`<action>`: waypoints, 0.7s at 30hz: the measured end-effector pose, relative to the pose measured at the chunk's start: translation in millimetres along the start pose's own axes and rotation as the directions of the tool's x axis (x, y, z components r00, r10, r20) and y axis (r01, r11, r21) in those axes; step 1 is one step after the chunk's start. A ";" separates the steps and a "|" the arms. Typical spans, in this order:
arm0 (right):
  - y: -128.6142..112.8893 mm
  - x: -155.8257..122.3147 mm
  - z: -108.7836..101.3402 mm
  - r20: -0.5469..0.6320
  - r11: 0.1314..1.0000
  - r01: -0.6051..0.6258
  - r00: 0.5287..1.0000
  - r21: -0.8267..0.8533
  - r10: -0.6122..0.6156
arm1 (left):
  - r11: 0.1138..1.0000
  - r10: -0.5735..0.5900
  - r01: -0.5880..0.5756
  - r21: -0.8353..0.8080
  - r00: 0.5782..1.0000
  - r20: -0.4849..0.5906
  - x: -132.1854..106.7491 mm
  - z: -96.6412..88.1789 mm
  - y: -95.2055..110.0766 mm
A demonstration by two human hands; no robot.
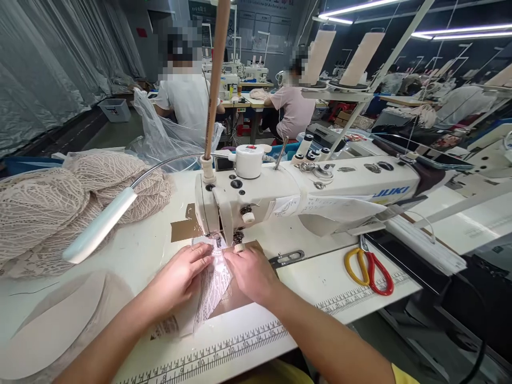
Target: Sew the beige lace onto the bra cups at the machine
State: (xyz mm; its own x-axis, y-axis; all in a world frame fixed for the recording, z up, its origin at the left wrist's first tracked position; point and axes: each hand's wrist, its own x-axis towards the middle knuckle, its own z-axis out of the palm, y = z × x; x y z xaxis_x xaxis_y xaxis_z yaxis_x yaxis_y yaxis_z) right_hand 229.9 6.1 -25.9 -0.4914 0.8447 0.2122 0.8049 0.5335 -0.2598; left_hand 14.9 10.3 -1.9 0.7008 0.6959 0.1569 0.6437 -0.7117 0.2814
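A white sewing machine point(276, 186) stands in front of me, its needle area lit from above. Under its presser foot runs a piece of pale lace fabric point(214, 288), which hangs toward the table's front edge. My left hand point(184, 269) lies on the left side of the lace, fingers stretched out near the needle. On the other side my right hand point(250, 272) is closed at the lace's right edge, thumb and fingers together beside the presser foot. The needle tip itself is too small to make out.
Heaped beige lace pieces point(132, 186) lie at the left, below a bendy-necked lamp point(102, 226). Scissors point(368, 269) with yellow and red handles rest at the right. A printed ruler point(224, 349) follows the front edge. Two people sit at machines ahead.
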 end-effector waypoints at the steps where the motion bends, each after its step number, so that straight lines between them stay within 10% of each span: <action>1: 1.7 -0.8 0.4 -0.026 0.999 0.002 1.000 0.034 -0.001 | 0.999 -0.033 0.033 -0.020 0.999 -0.013 -2.6 -1.4 7.3; 7: 6.2 -2.7 -2.2 -0.101 0.977 -0.005 0.995 0.213 0.027 | 0.984 -0.177 0.177 -0.032 0.984 -0.022 -4.8 6.5 39.5; 21: -4.3 -21.0 -29.9 0.137 0.957 0.071 0.984 0.281 -0.114 | 0.957 -0.168 0.148 -0.250 0.984 -0.059 -16.3 10.4 29.3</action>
State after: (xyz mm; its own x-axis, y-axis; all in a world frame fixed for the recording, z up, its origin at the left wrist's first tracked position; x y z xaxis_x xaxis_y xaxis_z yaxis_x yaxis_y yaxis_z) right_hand 246.8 -15.2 -1.1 -0.6205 0.7766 0.1093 0.6420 0.5831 -0.4979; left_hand 25.6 -22.9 -6.0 0.5632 0.8100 0.1633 0.6429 -0.5538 0.5291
